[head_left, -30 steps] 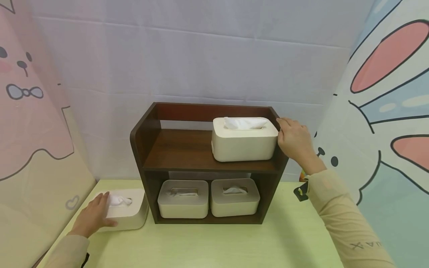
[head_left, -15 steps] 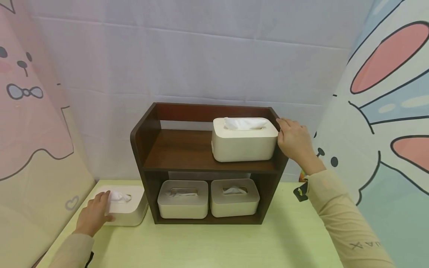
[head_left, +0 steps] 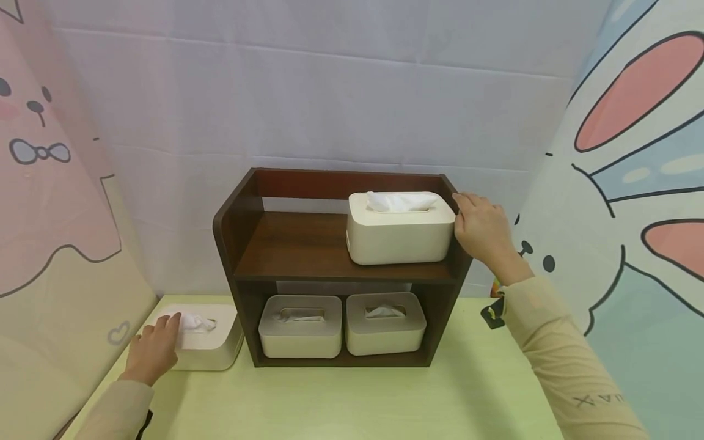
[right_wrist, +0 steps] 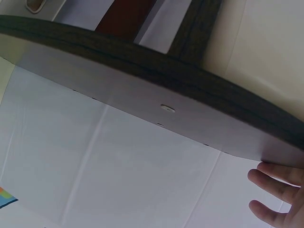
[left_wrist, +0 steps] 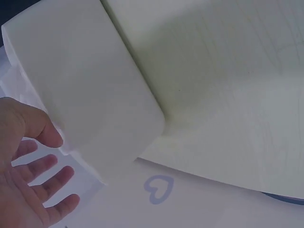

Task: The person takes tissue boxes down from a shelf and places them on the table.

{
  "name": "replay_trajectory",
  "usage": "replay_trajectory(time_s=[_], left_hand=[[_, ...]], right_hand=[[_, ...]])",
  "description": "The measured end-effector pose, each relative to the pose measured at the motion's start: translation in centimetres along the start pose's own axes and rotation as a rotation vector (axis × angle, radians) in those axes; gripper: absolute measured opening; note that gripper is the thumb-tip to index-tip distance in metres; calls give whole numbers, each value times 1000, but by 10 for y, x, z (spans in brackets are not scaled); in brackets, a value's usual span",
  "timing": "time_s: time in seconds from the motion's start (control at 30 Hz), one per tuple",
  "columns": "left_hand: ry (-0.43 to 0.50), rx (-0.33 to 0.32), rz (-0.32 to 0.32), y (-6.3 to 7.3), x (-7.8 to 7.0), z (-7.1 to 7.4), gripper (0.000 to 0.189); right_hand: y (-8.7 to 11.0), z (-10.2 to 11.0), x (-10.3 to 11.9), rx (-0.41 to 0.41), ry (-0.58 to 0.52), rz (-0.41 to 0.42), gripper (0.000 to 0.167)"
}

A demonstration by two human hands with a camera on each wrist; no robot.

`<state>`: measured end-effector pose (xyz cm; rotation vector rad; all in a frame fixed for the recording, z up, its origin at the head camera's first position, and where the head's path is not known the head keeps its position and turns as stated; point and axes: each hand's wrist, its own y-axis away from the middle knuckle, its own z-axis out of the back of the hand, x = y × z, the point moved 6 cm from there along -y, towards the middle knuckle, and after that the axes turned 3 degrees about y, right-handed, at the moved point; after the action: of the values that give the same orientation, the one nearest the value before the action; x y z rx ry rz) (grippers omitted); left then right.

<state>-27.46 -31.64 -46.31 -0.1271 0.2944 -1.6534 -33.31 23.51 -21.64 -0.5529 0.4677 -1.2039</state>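
Note:
My left hand [head_left: 151,351] is at the near left corner of a white tissue box [head_left: 211,354] on the table. In the left wrist view the thumb [left_wrist: 50,135] lies by the box's top edge, and the other fingers are loosely spread. My right hand [head_left: 484,229] holds the right side panel of a dark brown two-tier shelf [head_left: 302,244]. In the right wrist view several fingers [right_wrist: 275,190] lie along that panel's outer face; the thumb is out of that view. A second tissue box [head_left: 401,241] sits at the right of the upper tier, close to this hand.
Two more tissue boxes, a left one [head_left: 299,339] and a right one [head_left: 385,336], stand side by side in the lower tier. The pale green table [head_left: 330,403] runs between printed cloth walls. A black item [head_left: 493,313] shows beside the right cuff.
The tissue box under the left hand has shifted slightly back. That hand moved a little right, and its fingers have drawn in. The right hand stays on the shelf.

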Motion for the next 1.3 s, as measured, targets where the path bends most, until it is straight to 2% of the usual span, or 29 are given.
replay_trajectory(time_s=[0.2, 0.37, 0.53, 0.7, 0.83, 1.03, 1.3], left_hand=[[7, -52, 11, -11, -5, 14, 52], [34, -95, 6, -23, -15, 34, 47], [46, -148, -14, -34, -28, 61, 42], [27, -288, -67, -43, -47, 95, 37], [23, -357, -92, -53, -60, 120, 35], [18, -381, -103, -67, -78, 157, 34], [35, -391, -86, -88, -95, 202, 36]], right_hand=[[0, 0, 0, -9, -7, 2, 40], [0, 0, 0, -4, -8, -1, 40], [0, 0, 0, 0, -8, -2, 40], [1, 0, 0, -4, -7, 0, 40], [1, 1, 0, -11, -6, 2, 40], [0, 0, 0, -13, -7, 1, 40], [1, 0, -1, -2, -12, -5, 40]])
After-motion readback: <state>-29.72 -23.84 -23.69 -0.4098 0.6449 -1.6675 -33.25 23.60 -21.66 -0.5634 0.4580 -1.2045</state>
